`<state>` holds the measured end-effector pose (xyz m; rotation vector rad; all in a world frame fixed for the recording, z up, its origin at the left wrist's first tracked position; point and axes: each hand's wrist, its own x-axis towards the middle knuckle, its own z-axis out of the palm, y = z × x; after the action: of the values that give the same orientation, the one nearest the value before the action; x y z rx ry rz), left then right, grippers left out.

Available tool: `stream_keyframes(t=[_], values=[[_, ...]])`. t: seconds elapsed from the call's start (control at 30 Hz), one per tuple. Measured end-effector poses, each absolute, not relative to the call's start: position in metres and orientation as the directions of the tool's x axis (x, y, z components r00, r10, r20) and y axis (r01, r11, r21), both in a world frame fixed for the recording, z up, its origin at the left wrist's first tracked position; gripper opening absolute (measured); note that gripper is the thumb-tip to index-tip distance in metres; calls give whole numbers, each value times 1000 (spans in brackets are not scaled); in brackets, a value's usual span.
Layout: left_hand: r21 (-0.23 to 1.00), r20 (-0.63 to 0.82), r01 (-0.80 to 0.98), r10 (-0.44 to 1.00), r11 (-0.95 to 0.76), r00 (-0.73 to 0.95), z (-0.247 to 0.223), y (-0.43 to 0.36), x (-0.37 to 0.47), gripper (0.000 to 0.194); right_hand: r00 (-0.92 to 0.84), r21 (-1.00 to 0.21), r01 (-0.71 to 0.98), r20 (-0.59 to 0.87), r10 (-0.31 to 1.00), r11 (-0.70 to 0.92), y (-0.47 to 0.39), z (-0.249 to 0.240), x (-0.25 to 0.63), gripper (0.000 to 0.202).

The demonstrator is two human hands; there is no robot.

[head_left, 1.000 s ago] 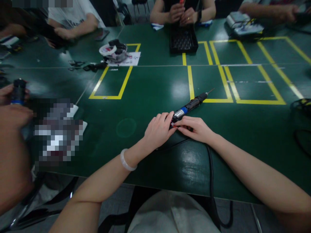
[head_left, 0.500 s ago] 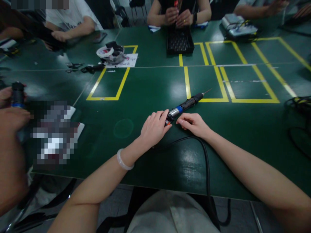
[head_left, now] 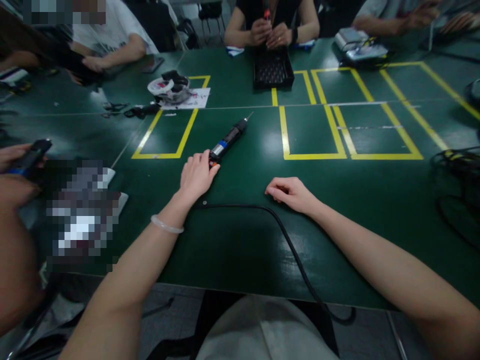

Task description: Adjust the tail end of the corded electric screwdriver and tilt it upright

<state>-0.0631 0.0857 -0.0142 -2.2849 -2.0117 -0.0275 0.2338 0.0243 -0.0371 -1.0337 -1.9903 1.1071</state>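
My left hand [head_left: 197, 175] is wrapped over the rear end of an electric screwdriver [head_left: 228, 140], low over the green table [head_left: 240, 235]. The tool has a black body with a silver and blue band, and its thin bit points away and to the right. Part of its back end is hidden under my fingers. A black cable [head_left: 287, 235] runs from near my left wrist across the table and over the front edge. To the right, my right hand [head_left: 290, 194] rests on the table with its fingers curled in, apart from the tool and with nothing visible in it.
A black tray [head_left: 273, 80] lies before a person at the far side. Tape rolls [head_left: 168, 87] sit on a paper sheet at back left. A metal device [head_left: 360, 47] is at back right, and bundled cables [head_left: 459, 167] lie at right. A neighbour's hands hold a dark tool [head_left: 32, 156] at left.
My left hand has moved left with the electric screwdriver, away from my right hand, and the cable has been drawn left too. My right hand has barely moved.
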Motion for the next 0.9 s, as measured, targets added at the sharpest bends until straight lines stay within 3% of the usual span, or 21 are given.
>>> stream_keyframes(t=[0.37,0.53,0.9], values=[[-135,149,951,955,276,-256,-15,151,-172,62,-502,-879,335,138,854,339,23,-34,234,27],[-94,152,906,905,413,-396,-18,162,-201,64,-498,-880,338,134,857,334,25,-35,234,26],[-103,181,910,907,401,-379,-22,160,-206,54,-493,-888,342,108,863,307,25,-34,233,27]])
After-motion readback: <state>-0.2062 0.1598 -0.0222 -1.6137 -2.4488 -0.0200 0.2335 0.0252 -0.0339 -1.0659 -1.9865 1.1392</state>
